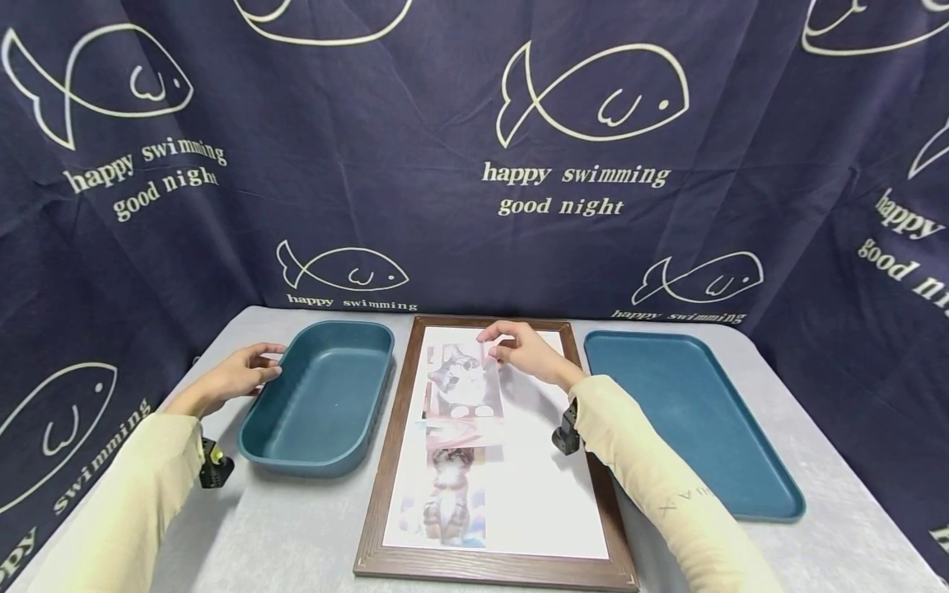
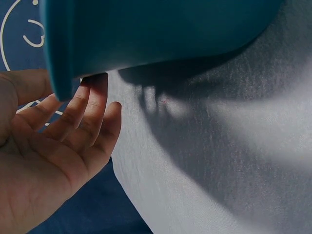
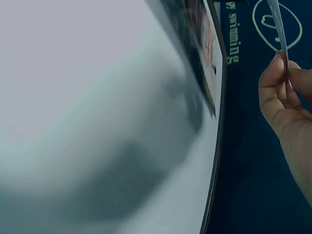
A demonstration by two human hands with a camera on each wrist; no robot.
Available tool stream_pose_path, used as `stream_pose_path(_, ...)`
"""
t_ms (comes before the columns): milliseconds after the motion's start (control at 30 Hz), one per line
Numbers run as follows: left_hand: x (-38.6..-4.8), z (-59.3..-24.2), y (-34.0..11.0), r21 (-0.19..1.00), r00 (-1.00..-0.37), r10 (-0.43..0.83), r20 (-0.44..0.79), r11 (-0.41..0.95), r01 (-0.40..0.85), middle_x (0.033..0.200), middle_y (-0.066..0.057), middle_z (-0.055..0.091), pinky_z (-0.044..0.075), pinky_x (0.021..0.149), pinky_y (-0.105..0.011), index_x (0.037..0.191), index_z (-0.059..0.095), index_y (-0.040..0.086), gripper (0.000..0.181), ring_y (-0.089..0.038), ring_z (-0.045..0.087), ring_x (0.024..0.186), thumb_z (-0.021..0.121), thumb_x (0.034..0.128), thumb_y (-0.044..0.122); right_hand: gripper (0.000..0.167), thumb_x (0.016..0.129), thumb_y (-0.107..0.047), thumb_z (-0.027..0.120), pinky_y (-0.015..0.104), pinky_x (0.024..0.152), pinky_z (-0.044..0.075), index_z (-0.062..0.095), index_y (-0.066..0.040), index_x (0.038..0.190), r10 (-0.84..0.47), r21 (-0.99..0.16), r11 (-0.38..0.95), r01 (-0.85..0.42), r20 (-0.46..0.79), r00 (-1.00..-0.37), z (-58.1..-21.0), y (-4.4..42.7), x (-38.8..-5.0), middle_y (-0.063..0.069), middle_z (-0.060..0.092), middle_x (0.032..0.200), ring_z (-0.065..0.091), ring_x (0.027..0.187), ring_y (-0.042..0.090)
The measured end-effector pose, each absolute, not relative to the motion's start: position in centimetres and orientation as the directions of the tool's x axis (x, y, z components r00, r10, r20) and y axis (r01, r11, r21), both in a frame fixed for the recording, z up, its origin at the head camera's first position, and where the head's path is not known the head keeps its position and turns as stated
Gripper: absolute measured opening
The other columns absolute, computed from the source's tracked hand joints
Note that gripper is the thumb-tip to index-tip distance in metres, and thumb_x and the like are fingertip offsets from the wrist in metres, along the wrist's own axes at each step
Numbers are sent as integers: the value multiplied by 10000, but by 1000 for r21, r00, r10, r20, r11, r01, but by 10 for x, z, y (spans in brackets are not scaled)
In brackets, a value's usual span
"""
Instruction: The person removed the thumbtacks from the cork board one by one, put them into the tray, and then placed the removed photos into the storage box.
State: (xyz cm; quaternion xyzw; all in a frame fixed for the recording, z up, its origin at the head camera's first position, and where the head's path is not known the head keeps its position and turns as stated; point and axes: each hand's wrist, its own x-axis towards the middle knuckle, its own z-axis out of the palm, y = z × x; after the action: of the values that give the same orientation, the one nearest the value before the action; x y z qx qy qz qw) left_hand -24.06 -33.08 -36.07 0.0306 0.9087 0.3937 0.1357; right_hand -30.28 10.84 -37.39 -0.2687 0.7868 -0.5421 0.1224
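My left hand (image 1: 236,375) is at the left rim of a deep teal bin (image 1: 263,447). In the left wrist view, its thumb goes behind the rim and its bent fingers (image 2: 100,95) lie along the outer side. My right hand (image 1: 526,352) pinches the upper right corner of a cat photo (image 1: 460,383) above a brown-framed white board (image 1: 541,502). In the right wrist view, the pinched sheet (image 3: 278,22) shows as a thin edge between thumb and finger. Below, on the board, lies a second cat photo (image 1: 448,502); the held one hides where they meet.
A shallow teal tray (image 1: 682,395) lies right of the board, partly under the right forearm. The bin stands to the board's left on a grey table (image 1: 289,535). A dark blue fish-print curtain (image 1: 445,165) hangs behind and at both sides.
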Motion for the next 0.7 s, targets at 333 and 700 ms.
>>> stream_pose_path(333, -241, -360, -330, 717, -961, 165, -223, 696, -47, 1218, -330, 459, 474, 727, -325, 1349, 274, -76, 481, -248, 543, 984, 443, 946, 126, 242, 884, 80, 460, 316, 667, 493, 554, 52, 1105, -572, -919, 242, -310, 123, -811, -366, 78, -300, 169, 494, 1074, 554, 709, 143)
stream_pose_path(700, -239, -359, -330, 712, -961, 166, -221, 701, -42, 1221, -335, 460, 479, 730, -327, 1349, 273, -76, 478, -253, 545, 988, 441, 950, 127, 266, 881, 85, 467, 245, 607, 464, 546, 72, 1135, -563, -929, 247, -276, 94, -821, -362, 41, -298, 216, 483, 1136, 539, 715, 208)
